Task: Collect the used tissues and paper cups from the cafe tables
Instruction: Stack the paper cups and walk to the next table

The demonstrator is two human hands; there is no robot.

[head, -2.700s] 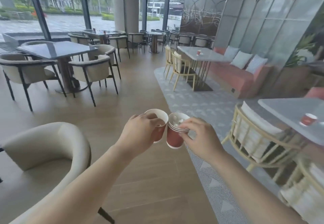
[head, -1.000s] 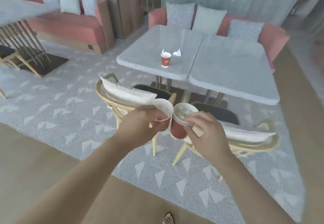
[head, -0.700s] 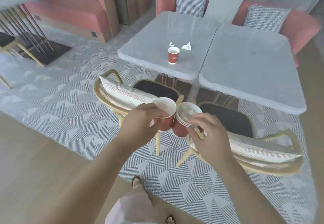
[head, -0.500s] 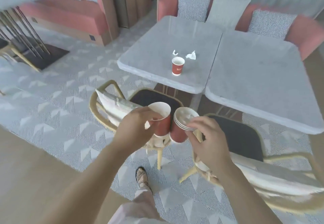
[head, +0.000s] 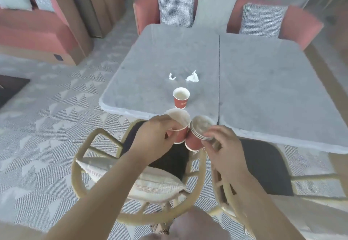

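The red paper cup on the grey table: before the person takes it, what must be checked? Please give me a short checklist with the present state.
1. The red paper cup stands upright near the front edge of the grey table: ok.
2. A free hand to take it: not ok. The left hand holds a single cup and the right hand holds a stack of cups.
3. The cup on the table is empty: cannot tell.
4. The two crumpled tissues lie behind the cup, apart from it: ok.
5. The rattan chair stands between the person and the table, but both hands are above it: ok.
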